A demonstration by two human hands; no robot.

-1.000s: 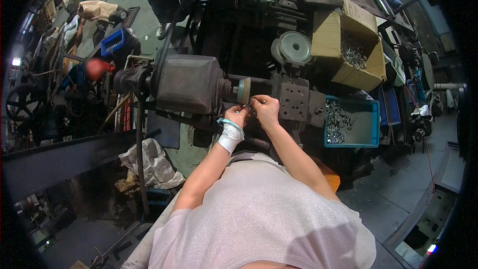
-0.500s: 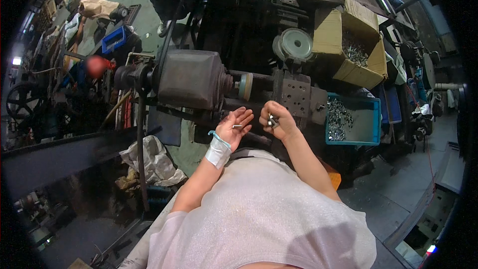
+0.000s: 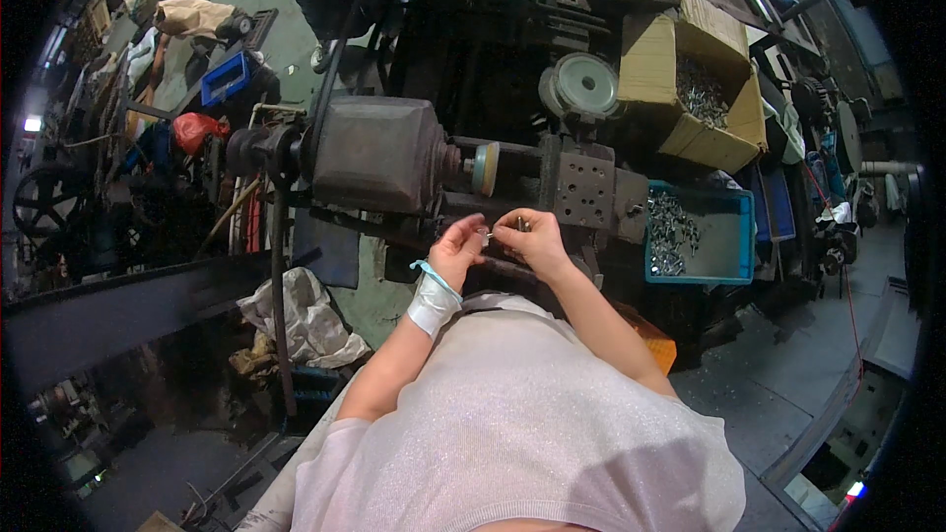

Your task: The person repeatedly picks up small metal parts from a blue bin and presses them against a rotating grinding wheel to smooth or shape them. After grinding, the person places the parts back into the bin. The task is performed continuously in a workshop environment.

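Note:
My left hand [image 3: 459, 248], a pale wrap and a light-blue band on its wrist, is curled with its fingertips close to those of my right hand [image 3: 535, 242]. Between the two hands shows a small shiny metal piece [image 3: 489, 234], pinched by the right thumb and finger and touching the left fingers. More small metal parts [image 3: 523, 225] are tucked in the right fingers; their exact kind is too small to tell. Just beyond the hands is a dark machine [image 3: 376, 156] with a round, pale-rimmed wheel [image 3: 485, 169] on its spindle.
Right of the hands stands a drilled metal block [image 3: 585, 187]. Beyond it a blue tray [image 3: 724, 278] holds loose shiny metal parts, and a cardboard box [image 3: 645, 79] holds many more. A round metal disc [image 3: 585, 85] sits behind. A crumpled pale sack [image 3: 301, 320] lies at the left.
My right hand has moved left to meet the left hand. The left hand, earlier with its palm open under a small metal pin, has curled its fingers.

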